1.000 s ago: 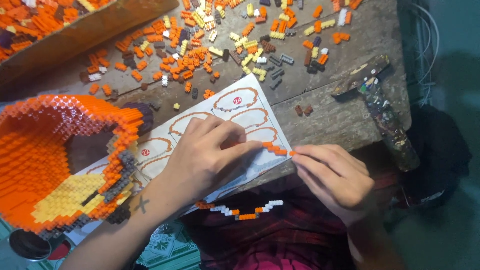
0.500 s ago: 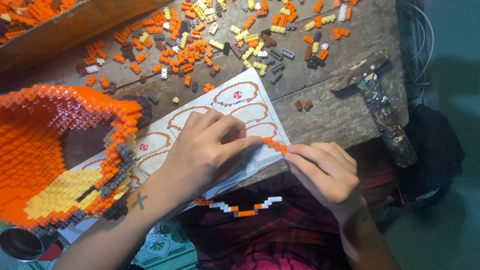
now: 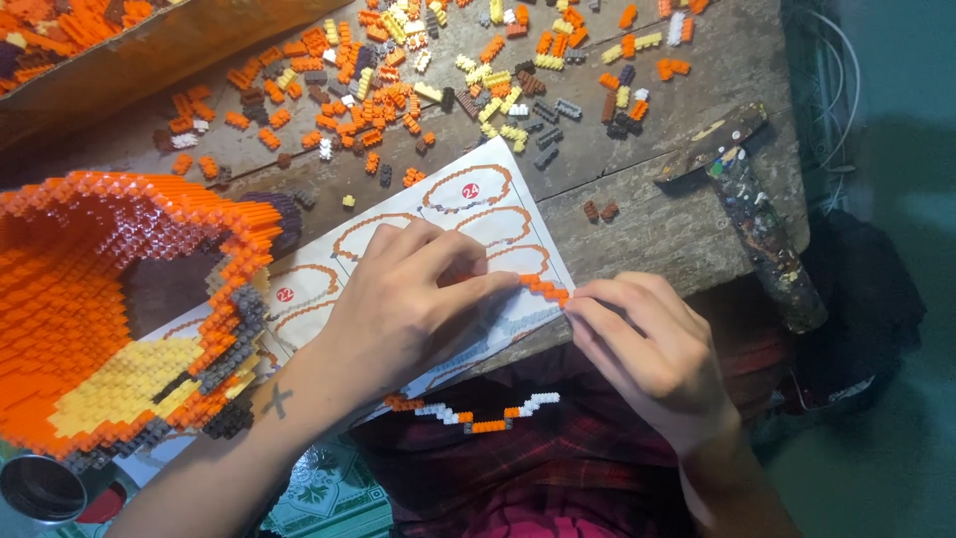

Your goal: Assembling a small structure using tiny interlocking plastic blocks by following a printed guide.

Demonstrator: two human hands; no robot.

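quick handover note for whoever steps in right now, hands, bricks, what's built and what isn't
Left hand lies on the instruction sheet, fingertips on a short orange brick strip.
Right hand pinches the strip's other end at the table edge.
Built: large orange hollow model, left; a curved orange-and-white strip lies on the lap.
Left: the short strip is joined to neither; loose bricks are scattered across the table.

Worn, scratched wooden tabletop (image 3: 687,224), paint-spattered bracket (image 3: 757,214) at right edge; teal floor (image 3: 896,428) beyond; white cables (image 3: 832,90) top right.
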